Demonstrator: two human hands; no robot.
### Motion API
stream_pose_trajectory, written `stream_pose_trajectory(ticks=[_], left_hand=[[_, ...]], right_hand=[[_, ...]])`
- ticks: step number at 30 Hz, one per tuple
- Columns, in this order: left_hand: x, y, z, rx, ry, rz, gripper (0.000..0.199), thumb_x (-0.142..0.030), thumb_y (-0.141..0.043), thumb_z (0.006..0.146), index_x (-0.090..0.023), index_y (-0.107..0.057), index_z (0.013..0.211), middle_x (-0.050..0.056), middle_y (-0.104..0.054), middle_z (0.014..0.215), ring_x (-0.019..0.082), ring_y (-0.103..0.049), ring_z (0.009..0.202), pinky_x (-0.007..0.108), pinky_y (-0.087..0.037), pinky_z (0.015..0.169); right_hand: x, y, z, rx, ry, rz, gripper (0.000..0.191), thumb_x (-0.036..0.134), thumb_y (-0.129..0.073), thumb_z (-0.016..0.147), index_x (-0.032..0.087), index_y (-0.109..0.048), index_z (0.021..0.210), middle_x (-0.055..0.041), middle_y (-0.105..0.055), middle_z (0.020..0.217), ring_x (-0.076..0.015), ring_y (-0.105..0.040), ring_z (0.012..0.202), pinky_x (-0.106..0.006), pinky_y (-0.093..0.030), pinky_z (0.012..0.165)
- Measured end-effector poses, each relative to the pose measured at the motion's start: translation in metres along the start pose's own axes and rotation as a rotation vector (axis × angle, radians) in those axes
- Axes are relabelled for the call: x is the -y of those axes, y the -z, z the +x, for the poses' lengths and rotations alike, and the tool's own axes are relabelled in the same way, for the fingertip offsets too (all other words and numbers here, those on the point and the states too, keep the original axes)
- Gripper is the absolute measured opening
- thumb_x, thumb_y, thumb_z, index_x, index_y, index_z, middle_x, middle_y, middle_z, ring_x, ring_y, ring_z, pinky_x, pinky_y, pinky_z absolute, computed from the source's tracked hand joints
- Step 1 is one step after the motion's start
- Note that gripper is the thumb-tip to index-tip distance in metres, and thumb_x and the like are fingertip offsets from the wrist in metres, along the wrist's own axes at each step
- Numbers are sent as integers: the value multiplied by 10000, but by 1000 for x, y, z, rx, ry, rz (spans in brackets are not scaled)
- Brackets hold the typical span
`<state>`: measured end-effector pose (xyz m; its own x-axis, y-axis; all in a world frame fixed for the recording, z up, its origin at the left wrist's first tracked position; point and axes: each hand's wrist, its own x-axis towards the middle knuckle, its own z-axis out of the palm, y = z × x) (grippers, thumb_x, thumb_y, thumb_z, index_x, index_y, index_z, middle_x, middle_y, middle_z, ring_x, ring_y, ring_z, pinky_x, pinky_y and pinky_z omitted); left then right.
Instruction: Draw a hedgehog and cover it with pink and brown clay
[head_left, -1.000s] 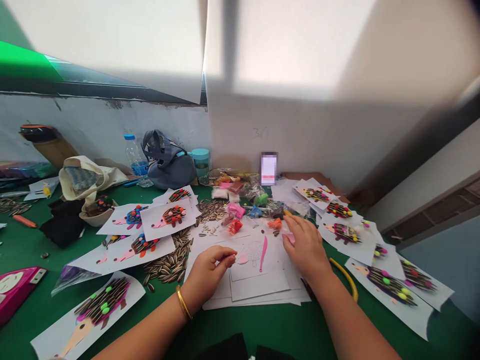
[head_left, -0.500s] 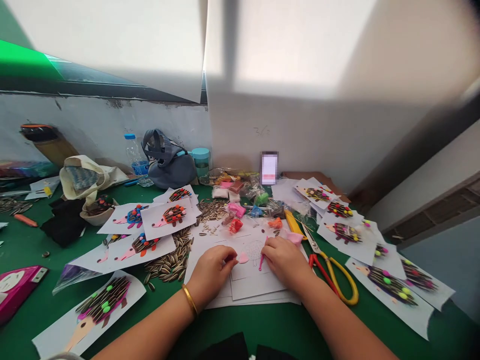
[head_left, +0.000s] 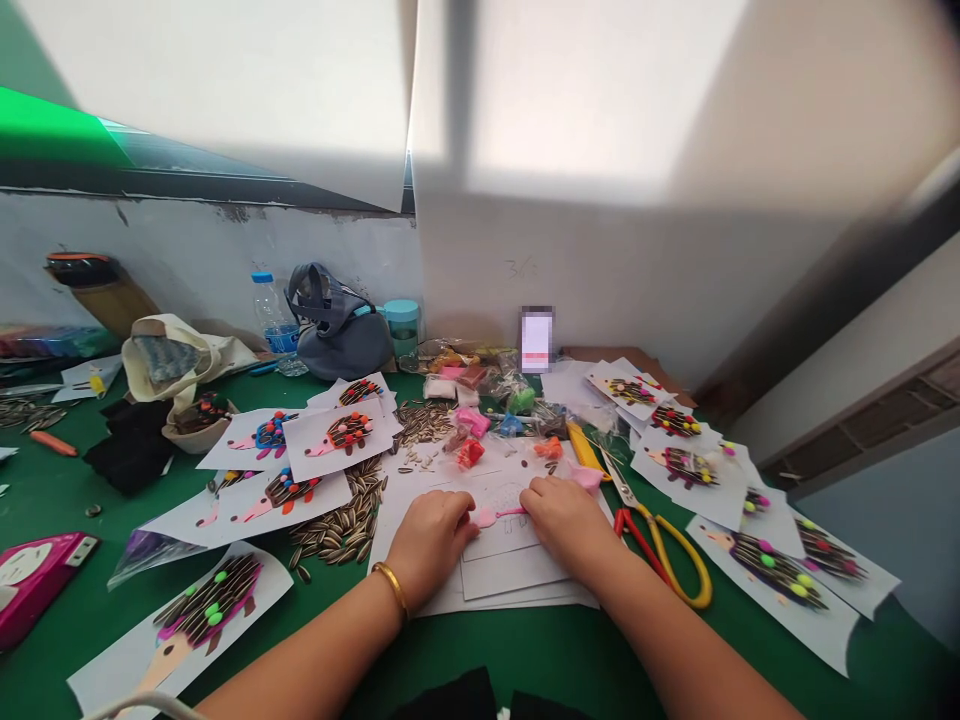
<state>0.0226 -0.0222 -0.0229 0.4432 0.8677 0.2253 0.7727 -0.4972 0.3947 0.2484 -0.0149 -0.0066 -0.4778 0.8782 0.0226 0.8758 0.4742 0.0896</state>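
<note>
On a white sheet (head_left: 502, 575) with a faint printed outline lies a small flat piece of pink clay (head_left: 486, 518). The curled fingers of my left hand (head_left: 431, 535) press together at its left tip, with a gold bangle on the wrist. From the right, my right hand (head_left: 566, 520) pinches a thin pink modelling tool (head_left: 511, 512). The tool lies almost level, its end close to the clay; whether they touch I cannot tell. Part of the tool is hidden under the fingers.
Sunflower seeds (head_left: 337, 525) are heaped left of the sheets. Scissors (head_left: 667, 545) with red and yellow handles lie right, beside a yellow cutter (head_left: 586, 450). Finished hedgehog cards (head_left: 337, 440) flank both sides. Bagged clay (head_left: 471, 455) and a phone (head_left: 536, 340) stand behind.
The pink tool has swung from upright to nearly level, its end now pointing left at the clay. My right hand has shifted slightly left; my left hand stays by the clay.
</note>
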Motion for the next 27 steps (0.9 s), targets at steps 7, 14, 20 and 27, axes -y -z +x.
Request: stream_pose_trajectory(ticks=[7, 14, 20, 27], left_hand=[[4, -2, 0, -14, -77, 16, 113, -222, -614, 896, -209, -724, 874, 54, -675, 845, 198, -610, 814, 326, -454, 755], [-4, 5, -11, 54, -112, 138, 132, -239, -654, 866, -236, -711, 985, 58, -647, 941, 230, -579, 869, 376, -468, 768], [3, 12, -15, 78, -106, 79, 320, -194, -674, 835, -209, -634, 1152, 83, -653, 1083, 256, -586, 981, 411, -479, 866], [3, 20, -13, 138, -234, 117, 351, -195, -618, 878, -278, -600, 1218, 65, -632, 1024, 237, -573, 933, 377, -484, 812]], right_hand=[[2, 2, -3, -25, -20, 6, 118, 76, -564, 815, 164, -638, 842, -102, -663, 848, -229, -593, 806, -321, -327, 638], [1, 7, -13, -349, -126, 413, 112, 89, -497, 772, 201, -505, 769, -33, -570, 790, -170, -520, 713, -283, -341, 618], [18, -3, -15, -351, -274, 1140, 62, 191, -455, 841, 226, -429, 797, 15, -570, 692, -151, -552, 641, -251, -395, 583], [22, -10, -10, -229, -325, 1434, 73, 233, -450, 848, 210, -491, 904, 45, -604, 588, -146, -580, 588, -251, -427, 600]])
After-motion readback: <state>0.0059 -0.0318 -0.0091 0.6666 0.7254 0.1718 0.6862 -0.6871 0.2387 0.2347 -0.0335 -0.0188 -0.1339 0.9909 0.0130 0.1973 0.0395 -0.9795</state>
